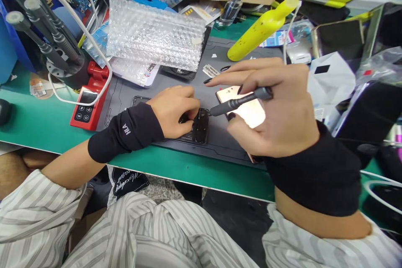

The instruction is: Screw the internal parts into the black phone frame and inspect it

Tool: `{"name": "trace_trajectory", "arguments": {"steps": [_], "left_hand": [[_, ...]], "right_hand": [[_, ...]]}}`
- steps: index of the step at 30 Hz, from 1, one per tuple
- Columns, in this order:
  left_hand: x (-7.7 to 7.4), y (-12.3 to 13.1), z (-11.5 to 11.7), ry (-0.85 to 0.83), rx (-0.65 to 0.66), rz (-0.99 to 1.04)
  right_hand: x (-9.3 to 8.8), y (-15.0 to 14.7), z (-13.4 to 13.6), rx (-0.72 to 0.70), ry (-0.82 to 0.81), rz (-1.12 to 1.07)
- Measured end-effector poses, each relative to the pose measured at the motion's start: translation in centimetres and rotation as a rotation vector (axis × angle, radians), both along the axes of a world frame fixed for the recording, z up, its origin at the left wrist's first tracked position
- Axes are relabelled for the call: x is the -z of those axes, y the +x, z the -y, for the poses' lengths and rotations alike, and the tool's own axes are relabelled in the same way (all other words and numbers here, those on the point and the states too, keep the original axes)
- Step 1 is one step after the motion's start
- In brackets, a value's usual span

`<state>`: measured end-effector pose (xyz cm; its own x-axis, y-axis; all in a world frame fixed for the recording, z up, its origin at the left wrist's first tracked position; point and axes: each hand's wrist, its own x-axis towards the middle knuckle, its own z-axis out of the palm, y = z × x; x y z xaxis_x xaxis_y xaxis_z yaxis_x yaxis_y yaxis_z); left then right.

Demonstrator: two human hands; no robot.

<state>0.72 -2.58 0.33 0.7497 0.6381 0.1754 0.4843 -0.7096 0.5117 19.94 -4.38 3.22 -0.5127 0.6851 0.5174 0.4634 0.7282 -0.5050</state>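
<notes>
My left hand (174,111) is curled over a dark, opened-up phone (201,127) on the grey work mat (232,134), its fingers bent against the phone. The covered part of the phone is hidden under that hand. Between thumb and fingers, my right hand (273,104) grips a dark grey screwdriver (241,101), tilted down to the left. Its tip end is at the upper right edge of the phone; I cannot tell whether it touches a screw. Beneath my right hand lies a shiny rose-gold phone (251,113), partly covered.
A red device with buttons (86,106) and a holder of grey screwdrivers (67,69) stand left. Behind are bubble wrap (153,31), a clear bottle (230,10) and a yellow squeeze bottle (262,31). Phones and plastic bags crowd the right. A white cable (78,25) loops at left.
</notes>
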Motion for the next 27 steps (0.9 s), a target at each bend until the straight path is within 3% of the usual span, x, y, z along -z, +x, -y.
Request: {"name": "trace_trajectory", "arguments": {"steps": [8,13,16,27], "left_hand": [[-0.17,-0.01,0.01,-0.020,0.001,0.005],[-0.12,0.11,0.05,-0.023,-0.006,-0.013],[0.04,0.15,0.00,-0.021,0.002,-0.018],[0.03,0.12,-0.07,-0.024,0.012,-0.005]], "right_hand": [[-0.27,0.36,-0.19,-0.015,-0.006,0.042],[-0.22,0.12,-0.03,0.021,0.100,0.021],[-0.38,0.22,0.30,0.013,0.007,0.050],[0.09,0.62,0.25,0.037,0.068,-0.009]]}}
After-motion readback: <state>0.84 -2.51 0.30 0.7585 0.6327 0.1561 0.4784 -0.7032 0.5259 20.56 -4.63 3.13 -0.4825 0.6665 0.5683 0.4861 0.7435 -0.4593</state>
